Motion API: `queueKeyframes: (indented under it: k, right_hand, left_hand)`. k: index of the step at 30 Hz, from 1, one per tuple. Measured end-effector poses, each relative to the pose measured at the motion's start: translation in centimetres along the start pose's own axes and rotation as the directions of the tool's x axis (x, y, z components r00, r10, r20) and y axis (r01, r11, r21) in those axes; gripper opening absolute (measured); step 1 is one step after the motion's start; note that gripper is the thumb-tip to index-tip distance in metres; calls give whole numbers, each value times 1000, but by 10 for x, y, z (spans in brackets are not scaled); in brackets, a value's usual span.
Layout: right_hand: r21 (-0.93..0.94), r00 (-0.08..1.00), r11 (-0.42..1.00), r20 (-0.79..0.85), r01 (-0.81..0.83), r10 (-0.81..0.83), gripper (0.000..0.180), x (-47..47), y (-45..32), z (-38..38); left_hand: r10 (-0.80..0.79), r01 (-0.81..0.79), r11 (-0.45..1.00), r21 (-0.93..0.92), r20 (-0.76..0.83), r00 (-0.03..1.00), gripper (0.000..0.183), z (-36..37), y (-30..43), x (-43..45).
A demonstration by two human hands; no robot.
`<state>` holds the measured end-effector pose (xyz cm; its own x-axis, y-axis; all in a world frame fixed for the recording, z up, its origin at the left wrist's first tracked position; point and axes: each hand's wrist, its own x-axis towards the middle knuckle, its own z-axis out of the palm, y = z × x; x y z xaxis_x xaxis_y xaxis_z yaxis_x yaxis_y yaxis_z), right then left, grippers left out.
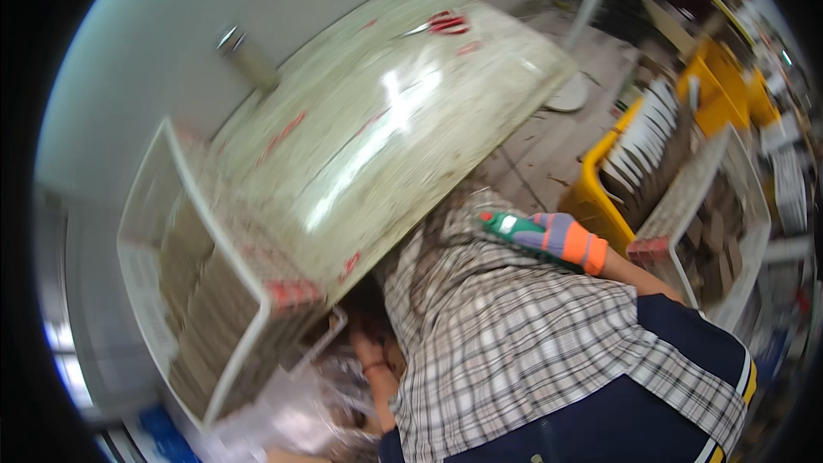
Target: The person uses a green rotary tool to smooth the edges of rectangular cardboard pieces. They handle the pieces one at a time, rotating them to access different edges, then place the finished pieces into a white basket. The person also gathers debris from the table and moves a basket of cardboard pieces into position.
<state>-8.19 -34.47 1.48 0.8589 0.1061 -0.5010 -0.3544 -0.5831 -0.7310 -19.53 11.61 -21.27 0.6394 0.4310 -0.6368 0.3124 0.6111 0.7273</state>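
Observation:
My right hand, in an orange and grey glove, grips a green hand tool with a red part at its end. The tool lies over the plaid apron at my lap. Lower and to the left, my left hand reaches into shadow below the table edge; its fingers are dark and blurred, so what it touches cannot be made out. Crumpled clear plastic lies beside that wrist. In front of me stands a pale, glossy table, with red-handled scissors at its far end.
At left, a white plastic crate holds stacked flat brown-grey pieces. Another white crate with brown pieces stands at right, by a yellow bin containing white and dark pieces. A cylindrical container stands by the wall.

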Motion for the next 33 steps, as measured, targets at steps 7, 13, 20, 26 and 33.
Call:
queueKeyframes:
  k: [7,13,20,26,33]
  right_hand:
    - [-103,993,990,72,100,-93,72,-5,26,-17]
    - [174,995,979,-6,102,-103,61,-26,32,-33]
    - [385,987,922,-156,35,28,55,-10,13,-76]
    - [249,868,954,-495,169,-25,57,83,27,-111]
    - [-206,745,977,-660,-56,-96,53,157,-5,-156]
  left_hand:
    - [137,-192,964,186,273,952,43,50,6,-32]
    - [166,-250,851,462,215,962,43,65,6,-34]
    - [246,-242,519,820,127,961,41,87,33,-54]
    - [355,-346,281,895,238,904,36,89,41,-52]
    - [410,-387,567,727,158,898,37,103,45,-101]
